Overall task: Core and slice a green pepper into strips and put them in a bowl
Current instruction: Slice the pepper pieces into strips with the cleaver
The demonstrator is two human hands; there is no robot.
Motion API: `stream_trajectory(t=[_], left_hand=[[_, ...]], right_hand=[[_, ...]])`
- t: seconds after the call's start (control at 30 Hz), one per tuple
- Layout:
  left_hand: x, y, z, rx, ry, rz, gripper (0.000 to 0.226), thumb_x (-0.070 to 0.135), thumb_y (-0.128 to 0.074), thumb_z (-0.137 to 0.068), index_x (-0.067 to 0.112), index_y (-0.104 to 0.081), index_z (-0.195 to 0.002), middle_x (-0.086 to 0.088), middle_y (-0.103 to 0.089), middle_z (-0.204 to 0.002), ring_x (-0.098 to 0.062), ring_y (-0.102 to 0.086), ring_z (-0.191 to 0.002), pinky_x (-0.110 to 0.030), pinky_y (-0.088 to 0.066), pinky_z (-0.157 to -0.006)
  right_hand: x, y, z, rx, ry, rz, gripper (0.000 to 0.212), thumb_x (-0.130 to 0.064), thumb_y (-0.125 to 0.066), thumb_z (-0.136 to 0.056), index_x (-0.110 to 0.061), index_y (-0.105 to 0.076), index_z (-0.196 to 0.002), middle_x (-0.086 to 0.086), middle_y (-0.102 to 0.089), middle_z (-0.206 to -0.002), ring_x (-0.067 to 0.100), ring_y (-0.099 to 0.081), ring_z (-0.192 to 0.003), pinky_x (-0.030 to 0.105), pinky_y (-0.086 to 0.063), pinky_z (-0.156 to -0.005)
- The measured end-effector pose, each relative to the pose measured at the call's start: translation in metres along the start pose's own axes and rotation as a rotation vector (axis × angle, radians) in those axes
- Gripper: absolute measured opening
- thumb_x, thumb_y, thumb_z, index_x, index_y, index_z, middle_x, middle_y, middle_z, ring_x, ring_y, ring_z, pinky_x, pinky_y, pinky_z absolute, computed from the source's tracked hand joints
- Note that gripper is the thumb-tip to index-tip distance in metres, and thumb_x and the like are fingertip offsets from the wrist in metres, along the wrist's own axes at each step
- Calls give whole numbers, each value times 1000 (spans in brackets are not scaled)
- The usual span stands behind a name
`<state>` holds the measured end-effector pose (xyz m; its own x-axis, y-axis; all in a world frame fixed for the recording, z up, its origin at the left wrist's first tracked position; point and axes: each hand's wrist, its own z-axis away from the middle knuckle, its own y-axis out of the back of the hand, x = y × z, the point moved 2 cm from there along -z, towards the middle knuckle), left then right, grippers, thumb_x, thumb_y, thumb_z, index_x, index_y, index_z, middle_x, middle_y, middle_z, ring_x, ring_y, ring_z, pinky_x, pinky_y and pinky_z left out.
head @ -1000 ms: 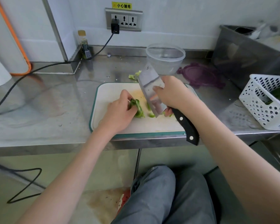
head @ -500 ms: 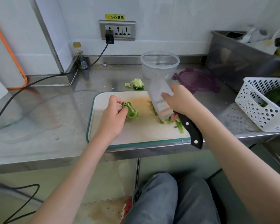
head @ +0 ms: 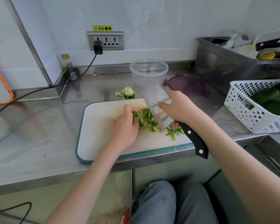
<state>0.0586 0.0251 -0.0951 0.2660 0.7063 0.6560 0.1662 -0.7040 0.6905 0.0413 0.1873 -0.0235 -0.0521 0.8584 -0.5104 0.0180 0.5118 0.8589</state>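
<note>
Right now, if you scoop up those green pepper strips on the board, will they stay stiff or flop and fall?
The pepper strips look thin and curled, so they would probably bend a little rather than stay straight. They lie loose in a scattered pile on the cutting board, so some would likely slip off. They look small, so probably light.

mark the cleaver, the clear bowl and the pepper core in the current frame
cleaver (head: 155, 104): head view, on the flat of the blade.
clear bowl (head: 137, 78): head view, on its left outer wall.
pepper core (head: 128, 92): head view, on the pale lump lying on the counter behind the cutting board.
</note>
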Motion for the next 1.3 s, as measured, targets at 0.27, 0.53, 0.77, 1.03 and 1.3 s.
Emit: stream_trajectory(t=[0.27,0.53,0.77,1.03,1.3], left_hand=[[-9,4,6,-5,74,-45,8,20,-39,-98,20,-31,-98,-2,-62,-92,-29,-55,-90,-38,-36,-79],[-3,6,9,7,67,-56,5,19,-36,-98,17,-31,-97,10,-50,-74,-23,-49,-76,-36,-31,-74],[-4,5,6,21,94,-78,6,18,-35,-97,15,-30,-98,4,-54,-82,-22,-45,-77,-33,-24,-73],[-2,6,7,20,91,-86,4,15,-35,-97,14,-31,-97,10,-47,-74,-23,-44,-76,-33,-22,-71],[-2,6,7,36,77,-81,5,13,-36,-96,15,-31,-95,10,-51,-71,-23,-48,-72,-33,-25,-73]], right_hand=[[-17,-21,15,-148,-60,-143,48,-30,-44,-99,-7,-32,-140,11,-54,-67,13,-48,-21,20,-38,-28],[-27,-35,4,-154,-68,44,17,-27,-44,-99,-11,-39,-100,15,-57,-74,21,-57,-39,27,-48,-32],[-21,-27,3,-149,-100,-79,39,-29,-44,-99,-7,-39,-130,11,-58,-75,16,-54,-32,25,-47,-31],[-33,-34,2,-265,-109,-2,23,-22,-48,-98,-7,-40,-115,5,-54,-61,16,-51,-37,21,-42,-33],[-37,-43,1,-92,16,74,17,-18,-45,-96,-5,-49,-106,1,-43,-64,17,-49,-51,14,-40,-30]])
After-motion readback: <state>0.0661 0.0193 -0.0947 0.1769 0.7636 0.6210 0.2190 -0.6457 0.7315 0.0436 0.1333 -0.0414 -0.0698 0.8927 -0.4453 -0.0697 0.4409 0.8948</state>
